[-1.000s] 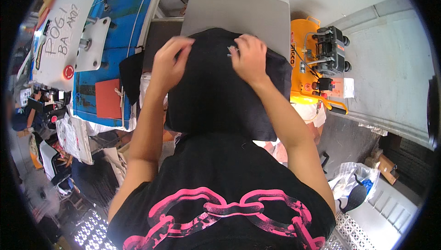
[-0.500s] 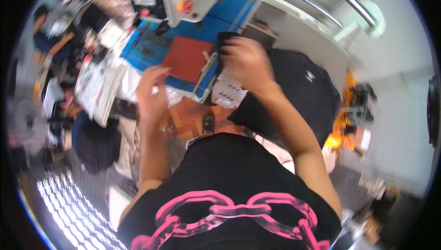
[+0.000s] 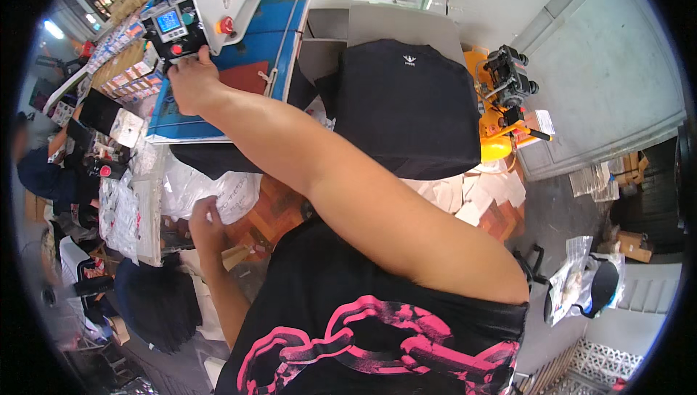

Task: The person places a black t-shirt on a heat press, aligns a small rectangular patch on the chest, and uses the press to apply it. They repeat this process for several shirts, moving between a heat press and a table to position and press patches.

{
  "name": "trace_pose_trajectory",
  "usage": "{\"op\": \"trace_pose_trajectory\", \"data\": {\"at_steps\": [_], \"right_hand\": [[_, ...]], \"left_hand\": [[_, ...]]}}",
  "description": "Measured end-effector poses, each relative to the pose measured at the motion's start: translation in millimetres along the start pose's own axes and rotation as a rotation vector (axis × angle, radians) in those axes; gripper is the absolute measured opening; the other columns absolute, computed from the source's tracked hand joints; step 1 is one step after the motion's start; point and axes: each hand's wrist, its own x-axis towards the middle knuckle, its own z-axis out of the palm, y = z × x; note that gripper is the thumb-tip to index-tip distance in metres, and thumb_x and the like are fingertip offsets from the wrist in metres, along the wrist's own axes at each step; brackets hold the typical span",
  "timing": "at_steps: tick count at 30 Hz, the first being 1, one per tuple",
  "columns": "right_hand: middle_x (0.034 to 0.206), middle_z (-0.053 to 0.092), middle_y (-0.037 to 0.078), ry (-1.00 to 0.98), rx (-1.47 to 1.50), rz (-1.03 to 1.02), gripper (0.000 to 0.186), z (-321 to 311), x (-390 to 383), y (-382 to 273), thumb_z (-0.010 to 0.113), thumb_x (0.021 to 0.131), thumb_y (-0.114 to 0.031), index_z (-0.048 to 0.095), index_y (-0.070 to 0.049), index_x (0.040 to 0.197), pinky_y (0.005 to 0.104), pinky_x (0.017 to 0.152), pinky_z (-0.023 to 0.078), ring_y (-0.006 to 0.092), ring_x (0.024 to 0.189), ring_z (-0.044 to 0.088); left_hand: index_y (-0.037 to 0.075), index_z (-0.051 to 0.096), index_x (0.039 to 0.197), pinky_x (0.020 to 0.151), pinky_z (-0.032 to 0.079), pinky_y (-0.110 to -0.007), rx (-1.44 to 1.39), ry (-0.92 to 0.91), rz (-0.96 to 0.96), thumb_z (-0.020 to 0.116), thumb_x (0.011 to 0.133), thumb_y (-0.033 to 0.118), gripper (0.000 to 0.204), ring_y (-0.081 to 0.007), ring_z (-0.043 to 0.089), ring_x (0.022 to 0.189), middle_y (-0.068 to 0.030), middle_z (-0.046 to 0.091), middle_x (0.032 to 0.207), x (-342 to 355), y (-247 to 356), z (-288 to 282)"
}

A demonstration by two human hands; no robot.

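My right arm reaches across to the far left, and my right hand (image 3: 193,84) is at the lower edge of the heat press's control panel (image 3: 171,26). Its fingers are curled in there; what they grip, if anything, is hidden. Beside that hand a reddish-brown pad (image 3: 245,78) lies on the blue press table (image 3: 287,10), partly covered by my forearm. Lower on the left, my left hand (image 3: 208,226) hangs in the air with loosely bent fingers apart and nothing in them, in front of a clear plastic bag (image 3: 218,192).
A black T-shirt (image 3: 406,108) is spread over a grey board to the right of the press. An orange machine (image 3: 497,144) stands beyond it. Black cloth (image 3: 207,159) hangs below the blue table. At far left, another person (image 3: 43,170) sits near cluttered tables.
My right hand has moved left, from above the black cloth beside the pad to the control panel. My left hand has dropped away from the blue table. The view has turned rightward.
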Motion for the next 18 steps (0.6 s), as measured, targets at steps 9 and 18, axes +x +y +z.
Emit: {"op": "trace_pose_trajectory", "data": {"at_steps": [9, 18], "right_hand": [[0.128, 0.061, 0.014, 0.035, 0.065, 0.160, 0.045, -59.1, -53.6, 18.6, 0.064, 0.078, -0.020, 0.059, -0.004, 0.120, 0.0599, 0.098, 0.031, 0.0277, 0.122, 0.057], [0.136, 0.050, 0.020, 0.459, -0.007, 0.392, 0.054, -106.6, -143.3, 90.6, 0.073, 0.084, -0.023, 0.053, -0.004, 0.131, 0.0494, 0.108, 0.034, 0.0357, 0.128, 0.048]], "left_hand": [[0.000, 0.069, 0.108, 0.077, 0.056, -0.042, 0.266, -0.775, -0.103, 0.059, 0.089, 0.014, 0.026, -0.0359, 0.071, 0.087, -0.0171, 0.072, 0.103, -140.3, -165.3, 73.8], [0.002, 0.071, 0.105, 0.087, 0.051, -0.046, -0.024, -0.312, -0.254, 0.057, 0.091, 0.021, 0.027, -0.0406, 0.065, 0.102, -0.0233, 0.069, 0.105, 47.9, -190.9, 31.6]]}}
